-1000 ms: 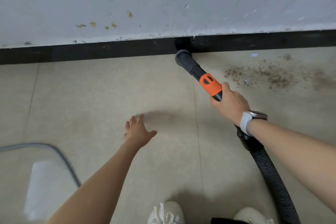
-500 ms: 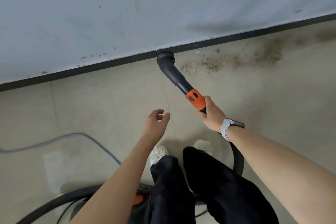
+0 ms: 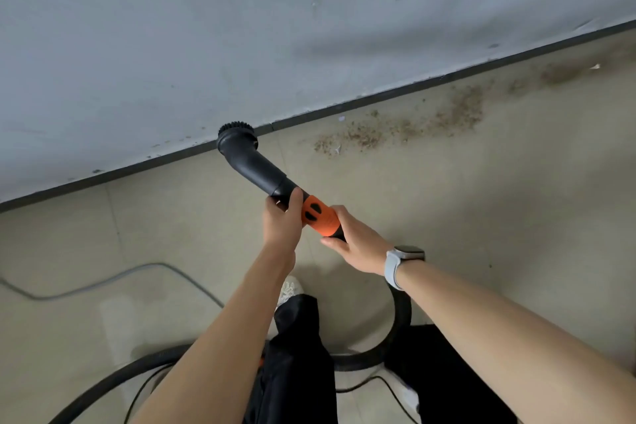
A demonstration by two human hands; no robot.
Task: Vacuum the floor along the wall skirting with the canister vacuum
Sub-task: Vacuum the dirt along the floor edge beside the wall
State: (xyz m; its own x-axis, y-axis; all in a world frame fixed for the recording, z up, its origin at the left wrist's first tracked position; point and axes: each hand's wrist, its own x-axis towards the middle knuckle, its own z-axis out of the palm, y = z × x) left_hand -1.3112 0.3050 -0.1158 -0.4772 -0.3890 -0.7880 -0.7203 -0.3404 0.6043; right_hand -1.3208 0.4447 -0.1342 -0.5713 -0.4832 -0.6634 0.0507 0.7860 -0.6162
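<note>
The black vacuum nozzle (image 3: 253, 163) ends in a round brush head (image 3: 236, 130) that sits in front of the dark skirting (image 3: 378, 95) at the foot of the grey wall. My left hand (image 3: 281, 222) grips the nozzle just ahead of the orange collar (image 3: 318, 215). My right hand (image 3: 358, 243), with a watch on the wrist, holds the tube just behind the collar. The black hose (image 3: 401, 320) loops down behind my right arm. A trail of brown dirt (image 3: 406, 127) lies on the tile floor to the right of the brush.
A grey cable (image 3: 113, 280) snakes over the floor at the left. More black hose (image 3: 137, 370) and a thin cord (image 3: 389, 385) run along the bottom, by my dark trouser legs (image 3: 299, 365) and one pale shoe (image 3: 289, 289).
My left hand has come up from open air and taken hold of the nozzle by the orange collar. The view has risen and the brush head now shows its bristles.
</note>
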